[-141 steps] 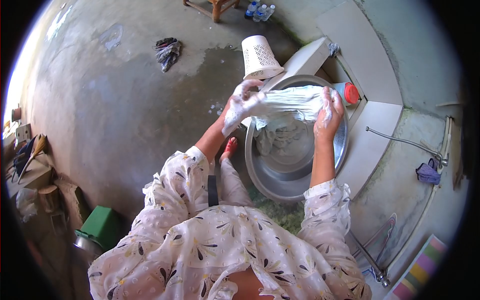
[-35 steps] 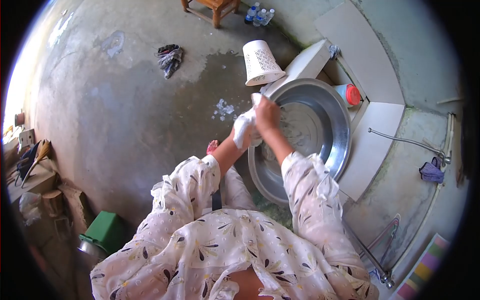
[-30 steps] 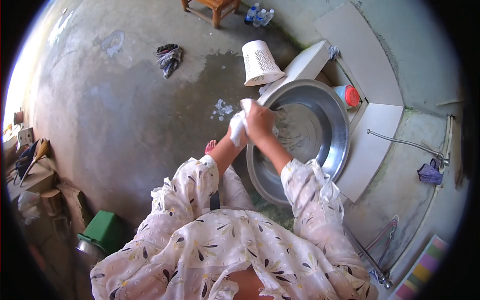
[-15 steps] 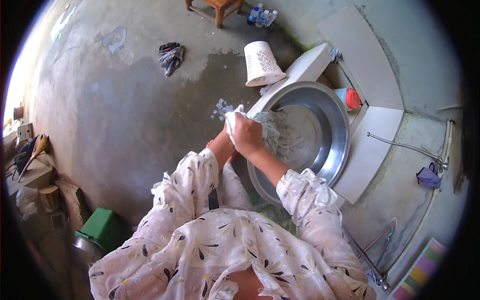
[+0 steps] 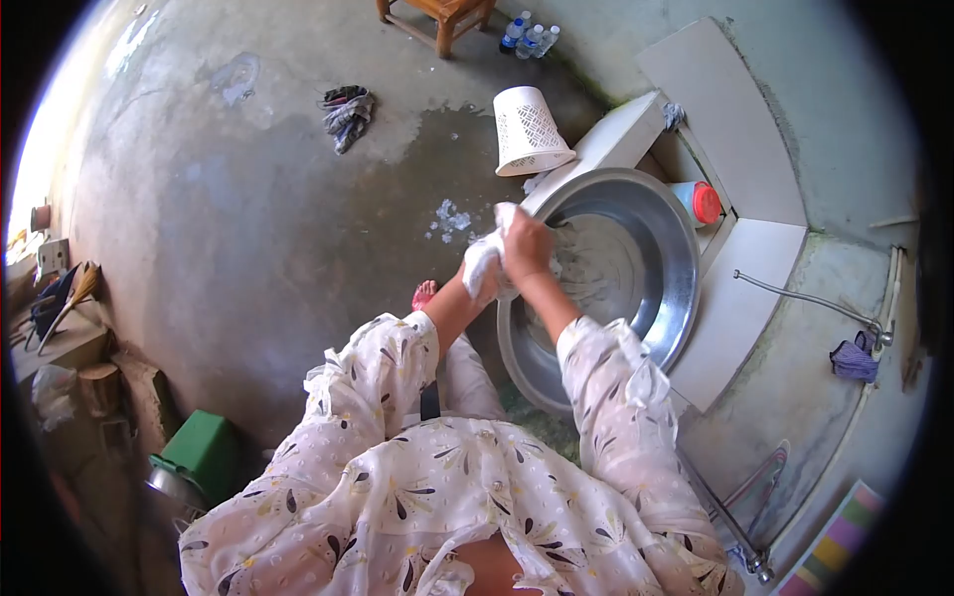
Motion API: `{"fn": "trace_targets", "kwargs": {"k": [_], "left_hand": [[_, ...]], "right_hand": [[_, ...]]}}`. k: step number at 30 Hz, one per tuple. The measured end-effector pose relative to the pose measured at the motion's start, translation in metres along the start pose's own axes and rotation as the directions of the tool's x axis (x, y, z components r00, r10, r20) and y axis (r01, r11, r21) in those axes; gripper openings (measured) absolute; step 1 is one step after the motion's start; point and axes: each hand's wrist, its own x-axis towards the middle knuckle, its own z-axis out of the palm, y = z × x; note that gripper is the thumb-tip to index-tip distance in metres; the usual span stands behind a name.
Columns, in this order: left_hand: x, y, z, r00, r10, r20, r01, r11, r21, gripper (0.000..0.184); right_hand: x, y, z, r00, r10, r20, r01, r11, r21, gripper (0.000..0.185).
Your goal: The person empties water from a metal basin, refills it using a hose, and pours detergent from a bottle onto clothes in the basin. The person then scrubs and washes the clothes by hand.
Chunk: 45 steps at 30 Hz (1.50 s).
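A white, wet-looking cloth (image 5: 483, 256) is bunched between my two hands at the left rim of a large metal basin (image 5: 679, 288). My left hand (image 5: 481, 278) is closed on the cloth, which covers much of it. Pressed close against it, my right hand (image 5: 527, 246) is wrapped round the upper part of the same cloth. Shallow cloudy water (image 5: 606, 268) lies in the basin, with pale folds of cloth at its left side, partly behind my right hand.
A white perforated basket (image 5: 527, 129) stands upside down above the basin. Beside the basin is a red-lidded container (image 5: 705, 203). Foam (image 5: 450, 220) and a dark cloth (image 5: 348, 116) lie on the floor. A wooden stool (image 5: 442, 18), bottles (image 5: 529, 38) and a green bin (image 5: 201, 452) are farther out.
The cloth was stretched out over the basin between my hands; now it is bunched at the left rim. Since half a second ago, my hands have shifted slightly right.
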Motion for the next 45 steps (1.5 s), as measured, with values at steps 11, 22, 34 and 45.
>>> {"fn": "trace_targets", "kwargs": {"k": [11,22,34,45], "left_hand": [[0.047,-0.025,-0.046,0.972,0.161,0.171,-0.111,0.956,-0.270,0.014],[-0.014,0.027,0.021,0.985,0.161,-0.061,-0.167,0.979,-0.113,0.050],[0.095,-0.032,-0.106,0.888,0.373,0.271,-0.418,0.898,0.134,0.017],[0.029,-0.013,-0.019,0.982,0.180,0.053,-0.179,0.984,-0.022,0.016]], "right_hand": [[-0.008,-0.009,0.001,0.997,-0.079,-0.008,0.078,0.995,-0.062,0.011],[0.024,0.057,-0.034,0.680,0.165,0.714,-0.706,0.408,0.578,0.025],[-0.038,-0.036,-0.028,0.992,-0.098,0.074,0.092,0.992,0.081,0.023],[-0.032,-0.030,-0.019,0.998,-0.045,0.049,0.045,0.999,-0.004,0.026]]}}
